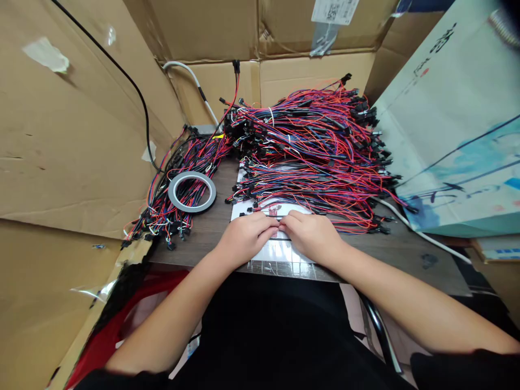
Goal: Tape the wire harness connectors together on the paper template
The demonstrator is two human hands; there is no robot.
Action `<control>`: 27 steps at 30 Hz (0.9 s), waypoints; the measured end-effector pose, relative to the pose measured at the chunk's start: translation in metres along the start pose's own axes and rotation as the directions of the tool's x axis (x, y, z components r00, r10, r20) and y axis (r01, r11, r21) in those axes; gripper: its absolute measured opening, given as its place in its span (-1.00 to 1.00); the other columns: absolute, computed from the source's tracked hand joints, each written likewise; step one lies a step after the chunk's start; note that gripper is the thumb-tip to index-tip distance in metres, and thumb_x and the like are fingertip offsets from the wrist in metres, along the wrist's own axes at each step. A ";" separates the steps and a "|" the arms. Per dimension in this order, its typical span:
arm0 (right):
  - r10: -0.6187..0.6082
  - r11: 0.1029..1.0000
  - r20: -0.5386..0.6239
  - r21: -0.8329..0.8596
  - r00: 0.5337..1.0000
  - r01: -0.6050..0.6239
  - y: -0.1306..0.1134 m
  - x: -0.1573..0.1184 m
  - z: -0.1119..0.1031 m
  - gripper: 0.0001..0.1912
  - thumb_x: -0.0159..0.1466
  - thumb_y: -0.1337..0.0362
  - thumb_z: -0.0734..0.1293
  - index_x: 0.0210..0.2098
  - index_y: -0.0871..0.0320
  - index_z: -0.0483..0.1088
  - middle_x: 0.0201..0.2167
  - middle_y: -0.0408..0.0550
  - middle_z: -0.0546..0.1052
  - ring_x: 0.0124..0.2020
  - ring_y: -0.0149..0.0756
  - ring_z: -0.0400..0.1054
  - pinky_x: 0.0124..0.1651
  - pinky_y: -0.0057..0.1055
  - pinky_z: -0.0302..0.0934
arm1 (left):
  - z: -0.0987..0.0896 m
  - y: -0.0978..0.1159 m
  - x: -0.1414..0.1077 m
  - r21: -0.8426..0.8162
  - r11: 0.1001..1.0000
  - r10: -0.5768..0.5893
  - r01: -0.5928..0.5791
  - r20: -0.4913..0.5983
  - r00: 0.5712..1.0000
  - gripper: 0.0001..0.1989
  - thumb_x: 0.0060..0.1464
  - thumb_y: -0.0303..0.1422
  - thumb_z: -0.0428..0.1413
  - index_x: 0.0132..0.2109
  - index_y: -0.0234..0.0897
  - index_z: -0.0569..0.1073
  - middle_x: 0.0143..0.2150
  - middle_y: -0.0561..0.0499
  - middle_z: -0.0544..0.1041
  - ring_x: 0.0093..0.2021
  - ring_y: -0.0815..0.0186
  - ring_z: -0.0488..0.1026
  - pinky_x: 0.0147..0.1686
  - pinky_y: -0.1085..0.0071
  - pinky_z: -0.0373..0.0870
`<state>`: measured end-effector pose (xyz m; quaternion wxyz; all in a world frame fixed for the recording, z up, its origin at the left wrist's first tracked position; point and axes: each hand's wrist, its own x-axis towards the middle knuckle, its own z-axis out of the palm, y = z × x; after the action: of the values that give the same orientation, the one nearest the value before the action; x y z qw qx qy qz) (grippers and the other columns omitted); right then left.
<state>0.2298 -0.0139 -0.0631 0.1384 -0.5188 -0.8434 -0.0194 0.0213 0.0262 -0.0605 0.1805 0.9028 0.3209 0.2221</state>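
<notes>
**Hands Closed Together at the White Sheet**

The left hand [249, 235] and the right hand [311, 235] meet with fingers curled and fingertips pinched together over the white sheet [270, 253]. The part between the fingertips is too small to identify. Thin black lines cross the gap between the hands; whether they are wires or marks cannot be told. Clock positions below are taken from the fingertips, with 12 o'clock away from the person.

Surroundings:
- 1 o'clock: the front wire bundle [309, 181], just beyond the hands. The right hand covers part of its near edge.
- 12 to 1 o'clock: the large wire stack [304, 130], behind the front bundle.
- 10 o'clock: the loose wire heap [199, 151], with the grey ring [192, 209] lying flat on its near side.
- 12 o'clock: the back cardboard [298, 73], limiting reach behind the stack.
- 10 o'clock, farther out: the left cardboard [81, 141].
- 2 o'clock: the printed panel [455, 135], closing off that side.
- 3 o'clock: the white cable [426, 238], on the table [406, 257].

Count: two hands, one sheet, one ring, three wire groups. Individual wires overlap too densely to count.
</notes>
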 end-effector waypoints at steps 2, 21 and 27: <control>-0.002 1.000 0.015 0.003 1.000 0.002 0.000 0.000 -0.001 -0.66 0.46 0.17 0.08 -0.26 0.14 0.41 -0.34 -0.11 0.51 -0.46 -0.41 0.24 -0.46 -0.31 -0.25 | 0.000 0.000 0.000 0.035 0.999 0.014 -0.014 0.015 1.000 -0.81 0.31 -0.31 0.04 -0.06 -0.20 0.53 -0.16 0.02 0.56 -0.14 0.32 0.50 -0.11 0.42 0.39; -0.007 0.999 0.110 0.037 0.994 0.003 -0.001 0.002 -0.008 -0.77 0.43 0.21 0.12 -0.23 0.11 0.37 -0.28 -0.14 0.54 -0.40 -0.35 0.36 -0.45 -0.33 -0.17 | -0.004 0.011 0.002 0.393 0.919 -0.001 -0.039 0.101 0.995 -0.75 0.36 -0.22 -0.07 -0.17 -0.24 0.42 -0.13 -0.01 0.46 -0.30 0.32 0.46 -0.47 0.39 0.19; 0.002 1.000 0.172 0.013 0.985 -0.004 0.004 -0.006 -0.025 -0.76 0.44 0.18 0.14 -0.24 0.11 0.37 -0.32 -0.13 0.56 -0.41 -0.37 0.37 -0.42 -0.35 -0.18 | -0.005 0.009 0.001 0.263 0.964 -0.062 0.037 0.084 0.995 -0.85 0.32 -0.28 0.00 -0.15 -0.18 0.44 -0.12 0.05 0.47 -0.21 0.33 0.48 -0.37 0.40 0.28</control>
<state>0.2418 -0.0219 -0.0411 0.0683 -0.5187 -0.8516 0.0312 0.0241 0.0215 -0.0513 0.0800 0.9197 0.3612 0.1316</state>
